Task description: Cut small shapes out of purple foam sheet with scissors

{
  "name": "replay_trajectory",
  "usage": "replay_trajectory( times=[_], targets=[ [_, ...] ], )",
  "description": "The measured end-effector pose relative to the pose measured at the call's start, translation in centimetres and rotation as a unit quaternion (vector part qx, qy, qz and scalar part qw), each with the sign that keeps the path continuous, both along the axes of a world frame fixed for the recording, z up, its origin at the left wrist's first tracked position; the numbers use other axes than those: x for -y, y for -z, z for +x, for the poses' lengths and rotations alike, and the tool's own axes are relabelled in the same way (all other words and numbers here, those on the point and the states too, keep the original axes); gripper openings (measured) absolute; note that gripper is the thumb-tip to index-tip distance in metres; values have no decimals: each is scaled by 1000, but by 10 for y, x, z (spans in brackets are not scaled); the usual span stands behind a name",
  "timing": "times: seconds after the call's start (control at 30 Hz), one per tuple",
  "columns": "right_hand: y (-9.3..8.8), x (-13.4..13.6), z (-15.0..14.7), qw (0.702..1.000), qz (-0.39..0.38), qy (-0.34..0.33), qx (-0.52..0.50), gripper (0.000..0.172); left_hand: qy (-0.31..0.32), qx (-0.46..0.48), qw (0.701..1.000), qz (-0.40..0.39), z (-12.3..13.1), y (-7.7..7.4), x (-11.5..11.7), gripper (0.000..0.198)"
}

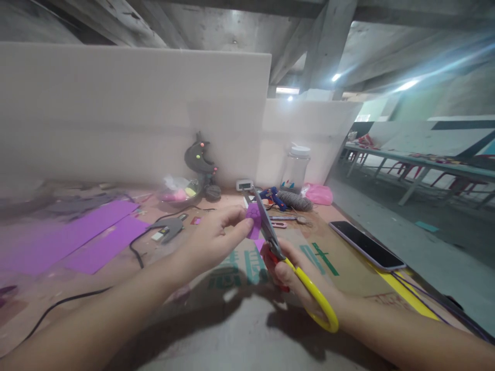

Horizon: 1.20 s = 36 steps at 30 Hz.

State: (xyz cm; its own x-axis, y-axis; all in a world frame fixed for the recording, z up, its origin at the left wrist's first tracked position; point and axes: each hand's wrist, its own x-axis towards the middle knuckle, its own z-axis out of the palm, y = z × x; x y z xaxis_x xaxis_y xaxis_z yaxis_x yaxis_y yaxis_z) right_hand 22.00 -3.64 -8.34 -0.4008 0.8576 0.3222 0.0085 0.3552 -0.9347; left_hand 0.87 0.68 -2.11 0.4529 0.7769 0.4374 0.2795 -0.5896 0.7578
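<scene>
Between the thumb and fingers of my left hand (222,232) is a small purple piece of paper or felt (254,219) with lines drawn on it. My right hand (296,273) grips scissors (315,293) with a yellow and a red handle. Their blades point up and away from me, right beside the purple piece's right edge. Whether they touch it I cannot tell. Below the hands lies a cardboard sheet (332,273) with green printing. Larger purple sheets (104,242) are spread at the left, near a grey cut-out shape (170,226).
At the back stand a dark crescent moon figure (199,157), a bowl of coloured material (181,193), a clear jar (296,167), a blue glue gun (274,197), grey yarn (296,201) and a pink bag (317,194). A phone (367,245) lies right. A white partition (135,118) rises behind.
</scene>
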Motion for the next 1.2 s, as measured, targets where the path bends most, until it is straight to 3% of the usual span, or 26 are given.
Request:
replay_trajectory(
  times=[0.33,0.9,1.2],
  targets=[
    [-8,-1,0,999,13,6,44,49,20,-109,987,116,-17,-25,-4,35],
    [-3,-4,1,999,-16,9,42,49,-7,-108,987,121,-21,-23,-6,32],
    [-5,-5,0,998,-24,5,52,53,-38,-153,975,160,-23,-24,-6,31]
  ],
)
